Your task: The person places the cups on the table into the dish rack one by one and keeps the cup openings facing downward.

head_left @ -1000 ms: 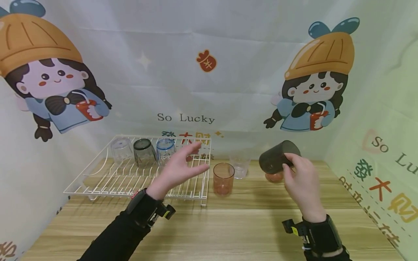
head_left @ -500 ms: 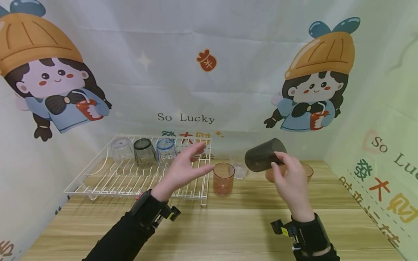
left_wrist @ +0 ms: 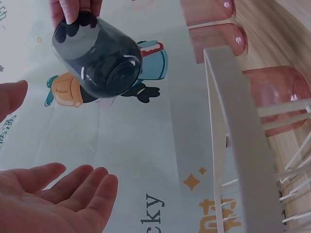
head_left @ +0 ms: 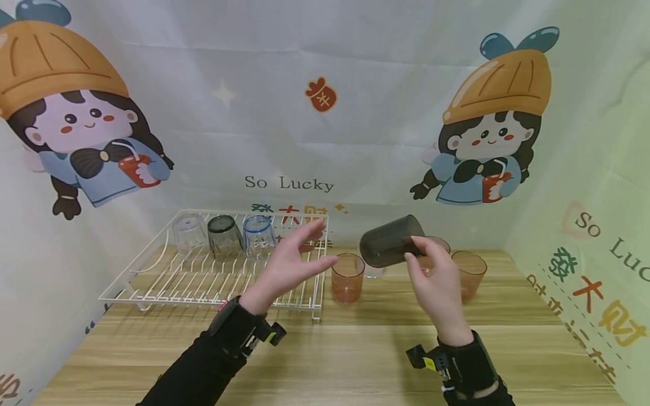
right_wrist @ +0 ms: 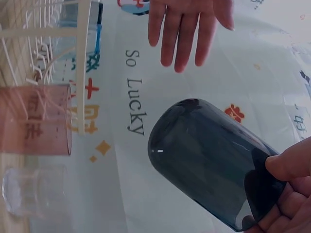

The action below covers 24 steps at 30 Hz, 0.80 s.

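A dark grey see-through tumbler (head_left: 388,243) hangs tilted in the air, its base toward the left hand. My right hand (head_left: 438,285) pinches it near the rim, thumb on one side and fingers on the other, as the right wrist view shows. My left hand (head_left: 289,260) is held over the right part of the white wire rack (head_left: 213,304), fingers spread, thumb apart, with nothing in it. An orange tumbler (head_left: 347,287) stands upright on the table just right of the rack. In the left wrist view the dark tumbler (left_wrist: 104,63) is beyond the left fingertips.
On the rack, three glasses stand upside down: a clear one (head_left: 189,234), a dark one (head_left: 224,237) and a blue-rimmed one (head_left: 258,237). A clear glass (right_wrist: 36,191) stands behind the orange tumbler. Two more orange tumblers (head_left: 471,273) stand at the right, one partly behind the right hand.
My right hand has carried the dark tumbler leftward, uncovering the orange tumblers on the right. My left hand has shifted slightly to the right.
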### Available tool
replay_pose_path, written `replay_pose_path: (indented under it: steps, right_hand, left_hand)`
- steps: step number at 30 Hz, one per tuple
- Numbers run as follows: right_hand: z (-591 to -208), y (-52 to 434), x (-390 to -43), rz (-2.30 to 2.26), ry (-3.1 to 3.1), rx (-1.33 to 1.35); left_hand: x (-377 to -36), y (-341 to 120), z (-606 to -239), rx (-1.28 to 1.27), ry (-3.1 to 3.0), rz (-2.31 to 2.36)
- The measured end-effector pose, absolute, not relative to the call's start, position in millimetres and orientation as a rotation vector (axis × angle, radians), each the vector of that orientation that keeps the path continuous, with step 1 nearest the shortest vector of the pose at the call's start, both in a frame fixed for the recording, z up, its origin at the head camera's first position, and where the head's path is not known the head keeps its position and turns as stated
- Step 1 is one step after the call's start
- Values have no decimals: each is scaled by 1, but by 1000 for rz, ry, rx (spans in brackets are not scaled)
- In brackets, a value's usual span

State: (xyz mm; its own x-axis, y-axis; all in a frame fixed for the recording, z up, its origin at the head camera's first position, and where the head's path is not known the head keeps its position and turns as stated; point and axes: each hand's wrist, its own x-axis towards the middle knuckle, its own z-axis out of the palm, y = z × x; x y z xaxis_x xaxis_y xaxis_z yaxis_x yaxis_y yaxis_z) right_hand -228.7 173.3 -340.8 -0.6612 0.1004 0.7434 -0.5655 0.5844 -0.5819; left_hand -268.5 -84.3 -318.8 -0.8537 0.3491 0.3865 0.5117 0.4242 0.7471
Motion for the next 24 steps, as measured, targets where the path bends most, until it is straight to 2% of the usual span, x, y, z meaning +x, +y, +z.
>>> replay_pose_path:
  steps: [24]
  right_hand:
    - [-340, 146, -224, 1650, -1941, 446]
  left_hand:
    - [-264, -69, -326, -776, -2414, -1575]
